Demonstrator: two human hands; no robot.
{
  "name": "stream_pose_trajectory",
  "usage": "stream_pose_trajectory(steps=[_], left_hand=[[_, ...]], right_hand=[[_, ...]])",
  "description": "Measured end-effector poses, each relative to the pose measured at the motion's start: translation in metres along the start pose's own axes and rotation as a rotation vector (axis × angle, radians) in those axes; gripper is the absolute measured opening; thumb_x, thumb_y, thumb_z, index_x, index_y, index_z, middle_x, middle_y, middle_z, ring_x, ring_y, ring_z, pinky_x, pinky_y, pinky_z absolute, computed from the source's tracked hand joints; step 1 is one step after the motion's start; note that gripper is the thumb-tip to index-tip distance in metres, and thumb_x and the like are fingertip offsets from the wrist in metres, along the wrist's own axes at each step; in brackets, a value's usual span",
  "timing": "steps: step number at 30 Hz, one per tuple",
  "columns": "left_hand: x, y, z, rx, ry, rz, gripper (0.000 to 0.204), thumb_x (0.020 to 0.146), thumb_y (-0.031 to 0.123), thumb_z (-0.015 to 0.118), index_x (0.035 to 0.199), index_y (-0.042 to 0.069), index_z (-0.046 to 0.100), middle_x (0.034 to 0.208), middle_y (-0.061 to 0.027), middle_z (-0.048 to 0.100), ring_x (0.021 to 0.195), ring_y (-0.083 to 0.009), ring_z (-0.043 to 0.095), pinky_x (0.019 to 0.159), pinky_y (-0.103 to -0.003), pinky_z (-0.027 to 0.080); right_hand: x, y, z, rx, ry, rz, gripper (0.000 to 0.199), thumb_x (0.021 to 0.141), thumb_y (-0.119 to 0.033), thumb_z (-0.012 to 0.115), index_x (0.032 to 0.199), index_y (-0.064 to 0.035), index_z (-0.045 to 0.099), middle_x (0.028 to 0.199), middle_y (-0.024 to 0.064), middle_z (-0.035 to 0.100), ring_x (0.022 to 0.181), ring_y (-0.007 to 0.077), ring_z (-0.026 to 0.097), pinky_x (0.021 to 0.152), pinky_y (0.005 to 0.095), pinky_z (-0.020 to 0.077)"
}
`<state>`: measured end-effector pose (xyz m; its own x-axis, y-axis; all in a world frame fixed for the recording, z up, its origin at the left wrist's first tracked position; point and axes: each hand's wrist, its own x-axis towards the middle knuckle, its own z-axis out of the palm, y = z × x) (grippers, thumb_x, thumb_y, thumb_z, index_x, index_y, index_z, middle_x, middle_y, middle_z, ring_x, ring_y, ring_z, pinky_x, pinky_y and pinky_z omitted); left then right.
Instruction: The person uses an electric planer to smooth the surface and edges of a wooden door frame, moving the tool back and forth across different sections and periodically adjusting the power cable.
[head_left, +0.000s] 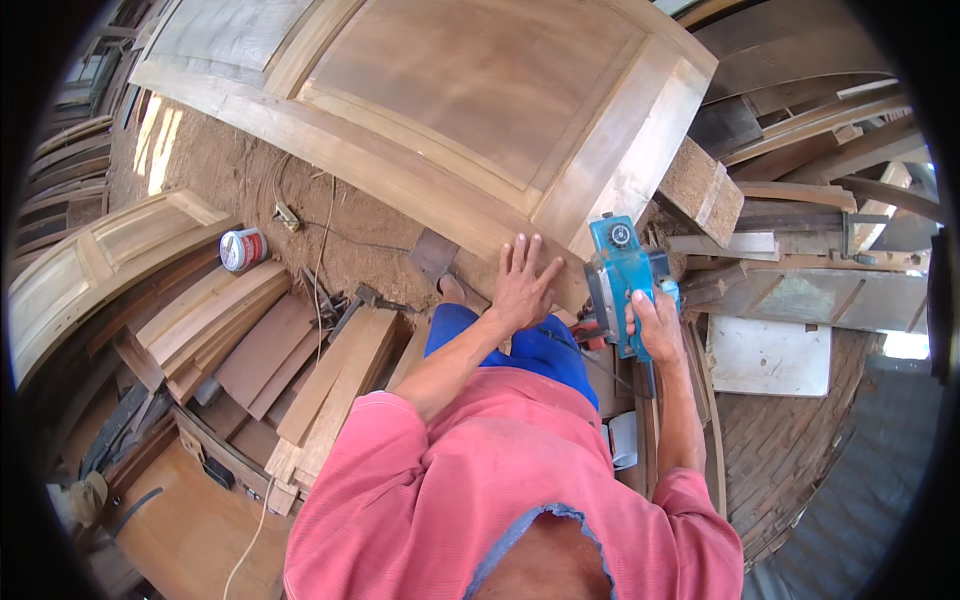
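A panelled wooden door (455,160) lies in front of me, its near corner closest to my body. My left hand (525,287) rests flat with fingers spread on the door's frame near that corner. To the right of it, my right hand (655,325) is wrapped round the handle of a blue electric planer (622,262) with a dark dial on top. The planer is at the door's right-hand near corner; I cannot tell whether its sole touches the wood. Its underside is hidden.
Stacked boards (215,320) and a white-and-red tub (243,249) are at the left, near another panelled door (100,265). A cable (325,240) trails over the sawdust-covered ground. A hammer (375,297) lies by planks. Timber pieces (800,150) and a white panel (768,356) fill the right.
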<state>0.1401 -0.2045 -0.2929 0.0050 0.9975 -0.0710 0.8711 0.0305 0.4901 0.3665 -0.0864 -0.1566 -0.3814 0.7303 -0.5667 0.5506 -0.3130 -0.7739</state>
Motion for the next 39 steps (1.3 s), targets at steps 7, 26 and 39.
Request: stream_pose_trajectory(steps=[7,26,39], left_hand=[[-0.119,-0.008,0.017,-0.393,-0.519,-0.026,0.047,0.090,0.028,0.065,0.132,0.006,0.064,0.136,-0.0217,0.062,0.126,-0.0406,0.057,0.107,-0.051,0.045],[-0.060,0.016,0.121,-0.375,-0.737,-0.144,0.048,0.094,0.018,0.058,0.142,0.017,0.058,0.141,-0.0144,0.063,0.136,-0.0290,0.056,0.112,-0.045,0.044],[-0.143,-0.103,0.095,-0.394,-0.481,-0.520,0.034,0.090,0.022,0.064,0.117,0.003,0.062,0.103,-0.0239,0.074,0.099,-0.0412,0.072,0.092,-0.051,0.054]], right_hand=[[-0.018,0.051,0.024,-0.002,-0.198,-0.007,0.057,0.091,-0.055,0.064,0.098,0.0022,0.063,0.071,0.0051,0.062,0.065,0.0167,0.061,0.061,0.0364,0.0485],[0.063,-0.005,0.089,-0.366,-0.434,-0.278,0.059,0.091,-0.052,0.067,0.106,0.0052,0.065,0.082,0.0276,0.065,0.075,0.0425,0.065,0.071,0.0479,0.0503],[0.122,-0.097,0.202,-0.345,-0.461,-0.311,0.062,0.092,-0.057,0.065,0.095,0.0052,0.066,0.073,0.0250,0.065,0.072,0.0402,0.067,0.069,0.0482,0.0508]])
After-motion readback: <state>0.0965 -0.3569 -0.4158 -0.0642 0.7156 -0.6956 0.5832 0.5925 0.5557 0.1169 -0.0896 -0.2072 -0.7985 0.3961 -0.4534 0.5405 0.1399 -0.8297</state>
